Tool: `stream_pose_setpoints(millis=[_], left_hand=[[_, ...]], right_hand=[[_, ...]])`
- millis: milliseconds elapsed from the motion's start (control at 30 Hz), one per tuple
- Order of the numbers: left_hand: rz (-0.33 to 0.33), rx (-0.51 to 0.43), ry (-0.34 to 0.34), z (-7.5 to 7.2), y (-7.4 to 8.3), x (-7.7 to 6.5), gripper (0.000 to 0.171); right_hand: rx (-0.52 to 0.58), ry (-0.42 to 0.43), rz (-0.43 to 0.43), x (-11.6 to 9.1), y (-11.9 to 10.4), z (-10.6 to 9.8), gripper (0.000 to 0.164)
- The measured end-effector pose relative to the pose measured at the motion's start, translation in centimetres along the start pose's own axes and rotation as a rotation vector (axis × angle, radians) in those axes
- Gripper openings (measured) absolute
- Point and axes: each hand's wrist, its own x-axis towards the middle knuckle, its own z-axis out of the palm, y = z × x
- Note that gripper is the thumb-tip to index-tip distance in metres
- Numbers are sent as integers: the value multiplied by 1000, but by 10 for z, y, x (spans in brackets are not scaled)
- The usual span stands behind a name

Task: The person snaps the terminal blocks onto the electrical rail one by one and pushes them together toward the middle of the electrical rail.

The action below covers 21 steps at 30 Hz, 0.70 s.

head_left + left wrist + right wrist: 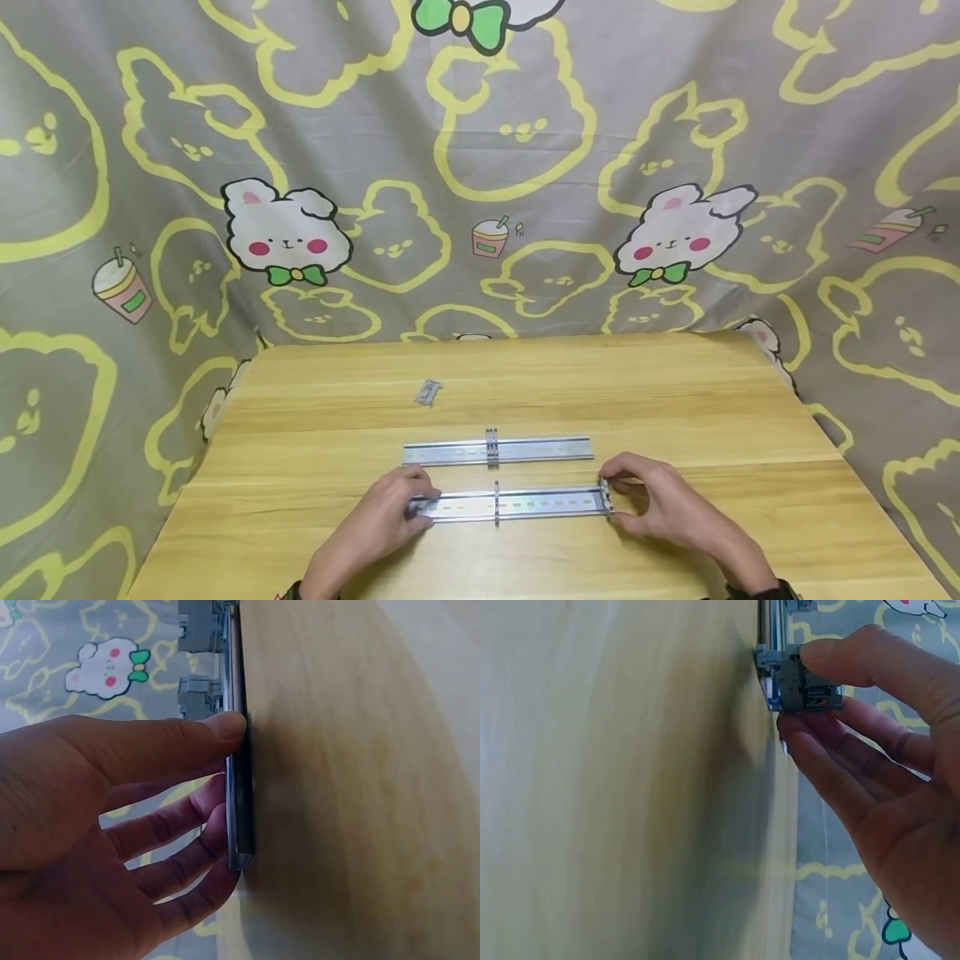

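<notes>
A slotted metal DIN rail point(551, 502) lies crosswise at the front of the table. My left hand point(378, 512) grips its left end, thumb on the near edge and fingers along the far one; the rail's end point(240, 859) sticks out past the thumb in the left wrist view. At the rail's right end, my right hand point(663, 502) pinches a grey DIN-rail terminal block point(799, 682) between thumb and fingers. That block sits across the rail. A thin grey piece point(497, 503) stands on the rail near its middle.
Behind the front rail lies a second DIN rail point(442, 452), parallel to it, with several grey pieces point(492, 448) clustered at its middle. Farther back a loose grey part point(428, 392) lies on the wooden table point(637, 383). A patterned curtain point(405, 150) encloses the back and sides.
</notes>
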Motion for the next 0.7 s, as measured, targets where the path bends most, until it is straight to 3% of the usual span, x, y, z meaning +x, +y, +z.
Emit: stream_pose_setpoints(millis=[100,333,700], left_hand=[[-1,-6,1,0,-1,0,26],[4,-17,7,-1,-2,2,26],[-20,-31,-2,-3,-1,0,27]], right_hand=[[43,-10,-22,6,-3,6,46],[-21,-19,-45,23,-15,19,47],[-33,-46,-71,45,-34,45,46]])
